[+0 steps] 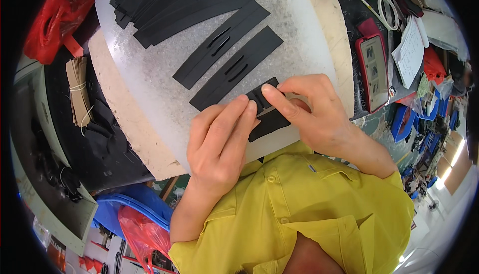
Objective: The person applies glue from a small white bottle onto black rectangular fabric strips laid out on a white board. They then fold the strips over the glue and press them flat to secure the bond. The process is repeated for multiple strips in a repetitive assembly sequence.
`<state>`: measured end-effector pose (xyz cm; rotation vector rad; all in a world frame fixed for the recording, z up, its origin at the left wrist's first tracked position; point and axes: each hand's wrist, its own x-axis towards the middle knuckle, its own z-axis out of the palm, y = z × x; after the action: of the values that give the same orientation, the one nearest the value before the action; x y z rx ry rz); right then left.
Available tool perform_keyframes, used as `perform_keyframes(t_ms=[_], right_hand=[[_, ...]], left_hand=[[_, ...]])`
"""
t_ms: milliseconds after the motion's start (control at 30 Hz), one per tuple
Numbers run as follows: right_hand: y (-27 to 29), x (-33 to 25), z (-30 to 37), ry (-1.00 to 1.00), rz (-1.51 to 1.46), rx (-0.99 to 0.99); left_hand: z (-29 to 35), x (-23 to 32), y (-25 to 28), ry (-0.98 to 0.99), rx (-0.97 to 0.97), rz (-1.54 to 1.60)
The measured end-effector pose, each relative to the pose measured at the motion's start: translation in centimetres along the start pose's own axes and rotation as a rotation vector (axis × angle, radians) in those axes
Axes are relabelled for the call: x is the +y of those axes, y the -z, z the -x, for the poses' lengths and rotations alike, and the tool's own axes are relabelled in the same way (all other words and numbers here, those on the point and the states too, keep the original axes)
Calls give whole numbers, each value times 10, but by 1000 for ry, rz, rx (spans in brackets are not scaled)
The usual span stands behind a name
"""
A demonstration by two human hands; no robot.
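Observation:
At the near edge of the white board, my left hand (217,142) presses its fingertips on a black strip (259,100), which looks folded over. My right hand (319,114) pinches the strip's other side between thumb and curled fingers. A black part (270,125) shows below the fingers; whether it belongs to the same strip I cannot tell. Just beyond my hands lie two flat black strips, a nearer one (209,97) and a farther one (192,69), each with a pair of long slots. Farther left, several more black strips (197,17) overlap in a fanned pile.
The worn white board (144,69) rests on a pale slab (112,74). To the right are a phone in a red case (373,72), a handwritten paper (409,49) and a coiled cord (389,12). A tied brown bundle (78,89) and red bags (60,12) sit left.

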<state>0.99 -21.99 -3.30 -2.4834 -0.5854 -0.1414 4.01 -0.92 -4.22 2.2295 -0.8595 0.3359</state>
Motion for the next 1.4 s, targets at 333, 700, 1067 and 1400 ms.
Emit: perform_keyframes(t_ms=[333, 700, 1067, 1400], right_hand=[[-2, -1, 2, -6, 8, -9], [-2, 0, 2, 24, 70, -27], [-5, -14, 2, 41, 333, -26], [13, -27, -24, -39, 340, -124]], left_hand=[[1, -3, -4, -16, -15, 7], [0, 4, -3, 62, -36, -8], [1, 12, 4, -99, -219, -239], [-15, 16, 21, -41, -299, -316]])
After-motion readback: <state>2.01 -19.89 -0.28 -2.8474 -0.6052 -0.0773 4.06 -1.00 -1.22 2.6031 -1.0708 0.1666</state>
